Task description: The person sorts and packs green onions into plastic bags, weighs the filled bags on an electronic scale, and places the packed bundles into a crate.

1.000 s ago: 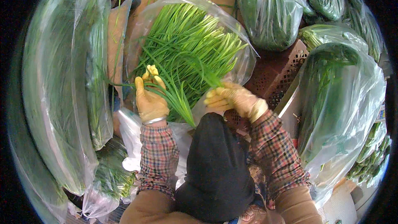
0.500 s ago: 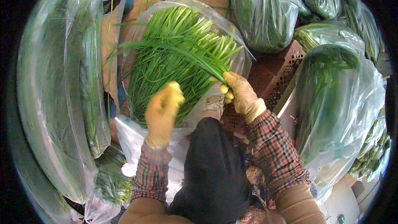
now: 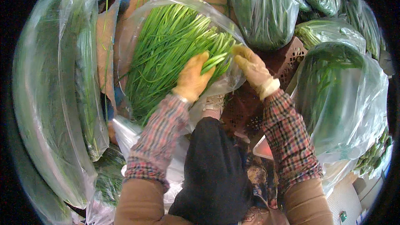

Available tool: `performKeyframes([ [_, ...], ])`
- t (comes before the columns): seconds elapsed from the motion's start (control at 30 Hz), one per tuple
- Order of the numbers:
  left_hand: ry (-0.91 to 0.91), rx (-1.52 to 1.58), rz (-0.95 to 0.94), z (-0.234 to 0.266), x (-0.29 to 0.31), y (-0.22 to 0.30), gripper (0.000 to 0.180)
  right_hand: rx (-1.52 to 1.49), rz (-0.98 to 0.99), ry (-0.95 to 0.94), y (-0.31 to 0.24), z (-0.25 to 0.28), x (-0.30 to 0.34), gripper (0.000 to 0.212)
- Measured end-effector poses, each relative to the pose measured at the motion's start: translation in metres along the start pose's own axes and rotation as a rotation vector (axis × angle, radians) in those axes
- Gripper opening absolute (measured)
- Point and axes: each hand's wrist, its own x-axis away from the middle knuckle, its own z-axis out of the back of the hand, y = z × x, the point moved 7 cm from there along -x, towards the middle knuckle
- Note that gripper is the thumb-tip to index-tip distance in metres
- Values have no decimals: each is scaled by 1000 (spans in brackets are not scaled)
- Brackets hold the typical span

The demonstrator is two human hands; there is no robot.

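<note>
A heap of long green chives [image 3: 160, 54] with pale stem ends lies in an open clear plastic bag [image 3: 128, 43] before me. My left hand [image 3: 192, 77], in a yellow glove, is closed round a small bunch of chives [image 3: 216, 60] over the heap's right side, pale ends pointing right. My right hand [image 3: 254, 68], gloved too, is just right of those ends, by the bag's right edge. Its fingertips are blurred, so whether they grip anything is unclear.
Long clear bags of greens [image 3: 46, 91] line the left side. More filled bags [image 3: 264, 12] stand at the back right, and a large bag [image 3: 337, 100] is at the right. A brown perforated crate [image 3: 273, 66] sits beside my right hand. My dark-trousered knee [image 3: 210, 162] is between my arms.
The bunch has passed from my right hand to my left, which moved right and up to its stem ends. My right hand has let go and shifted slightly up and right.
</note>
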Motion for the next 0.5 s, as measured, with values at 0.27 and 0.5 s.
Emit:
performKeyframes([
  [0.27,-169,-623,238,-71,-42,24,83,633,315,492,-27,33,-18,60],
  [0.5,-173,-436,255,-78,-47,-11,56,680,224,530,-20,34,-22,80],
])
